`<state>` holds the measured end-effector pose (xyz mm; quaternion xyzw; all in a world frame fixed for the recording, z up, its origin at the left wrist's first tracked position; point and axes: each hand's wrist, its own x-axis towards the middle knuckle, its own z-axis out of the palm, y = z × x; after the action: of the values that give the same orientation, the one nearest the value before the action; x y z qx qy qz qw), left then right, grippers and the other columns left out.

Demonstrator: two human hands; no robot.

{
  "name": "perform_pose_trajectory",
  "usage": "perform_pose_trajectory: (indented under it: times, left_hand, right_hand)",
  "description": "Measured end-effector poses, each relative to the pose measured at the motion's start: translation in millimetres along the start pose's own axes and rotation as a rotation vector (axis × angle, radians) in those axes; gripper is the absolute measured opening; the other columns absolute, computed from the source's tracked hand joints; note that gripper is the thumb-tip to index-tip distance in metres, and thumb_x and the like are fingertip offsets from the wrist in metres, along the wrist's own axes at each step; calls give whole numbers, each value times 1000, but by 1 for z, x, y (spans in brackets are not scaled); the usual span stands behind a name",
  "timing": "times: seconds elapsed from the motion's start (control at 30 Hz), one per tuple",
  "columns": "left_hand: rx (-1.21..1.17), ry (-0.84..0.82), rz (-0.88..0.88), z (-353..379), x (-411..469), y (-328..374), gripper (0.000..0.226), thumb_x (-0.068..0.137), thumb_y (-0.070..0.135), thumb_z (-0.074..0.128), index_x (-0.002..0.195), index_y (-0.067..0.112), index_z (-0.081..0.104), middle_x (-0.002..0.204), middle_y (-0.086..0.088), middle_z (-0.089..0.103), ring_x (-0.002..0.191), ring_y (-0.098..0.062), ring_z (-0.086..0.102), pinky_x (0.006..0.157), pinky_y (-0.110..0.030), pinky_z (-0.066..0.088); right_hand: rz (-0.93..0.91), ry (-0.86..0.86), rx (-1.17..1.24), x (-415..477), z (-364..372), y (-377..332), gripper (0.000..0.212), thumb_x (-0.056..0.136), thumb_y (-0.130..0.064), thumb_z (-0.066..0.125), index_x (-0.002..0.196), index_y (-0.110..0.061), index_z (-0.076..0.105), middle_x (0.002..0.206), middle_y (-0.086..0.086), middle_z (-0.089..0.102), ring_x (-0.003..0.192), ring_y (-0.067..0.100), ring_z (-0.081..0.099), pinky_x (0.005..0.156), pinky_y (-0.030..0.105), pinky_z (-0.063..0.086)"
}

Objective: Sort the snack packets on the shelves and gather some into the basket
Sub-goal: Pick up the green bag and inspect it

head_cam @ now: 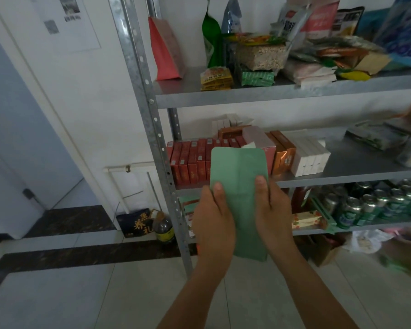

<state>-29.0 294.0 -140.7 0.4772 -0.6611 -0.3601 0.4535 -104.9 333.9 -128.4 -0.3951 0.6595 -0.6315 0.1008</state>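
Green and flat, the packet (239, 167) stands upright in the air just in front of the middle shelf (356, 162), at its front edge, covering part of the row of red boxes (188, 162) on that shelf. The left hand (214, 222) takes its left edge and the right hand (274, 210) its right edge, both at the lower half. Each grip is a pinch: the thumb lies on the near face and the other fingers are hidden behind the packet. The step in hand looks like checking the packet and deciding where it belongs. To do that well, I judge, make both pinches light so the thin pack does not crease. Turn it so the printed side can be read, since the near face shows only a plain seam. Then match it with its like. Small green packets (256, 78) lie on the shelf above the middle shelf, beside yellow packets (216, 78); they may be the same kind, though they are too small to tell. If one hand lets go to clear a space, the other should shift toward the packet's middle so it does not flop. White boxes (311, 155) stand on the middle shelf, right of the red ones, and cans (370, 205) fill the shelf below it. No basket can be made out; the area low and right of the middle shelf is blurred.
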Motion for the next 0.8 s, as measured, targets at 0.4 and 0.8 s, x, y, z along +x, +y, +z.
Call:
perform_pose_trajectory:
  times: [0.4, 0.8]
  left_hand:
    - [-386, -203, -105, -8, 11, 1, 44, 102, 38, 32, 82, 12, 61, 75, 0, 66, 64, -7, 63, 57, -17, 51]
    - [-412, -323, -232, -16, 4, -8, 51, 97, 45, 32, 93, 10, 68, 81, -1, 74, 74, -13, 71, 64, -22, 56]
  right_hand:
    - [192, -109, 298, 1, -15, -5, 29, 97, -41, 37, 84, -29, 61, 80, -7, 69, 75, 8, 67, 70, 28, 56]
    - [-282, 10, -154, 16, -19, 41, 73, 90, -70, 10, 128, -18, 43, 128, -11, 37, 124, 0, 32, 99, 9, 24]
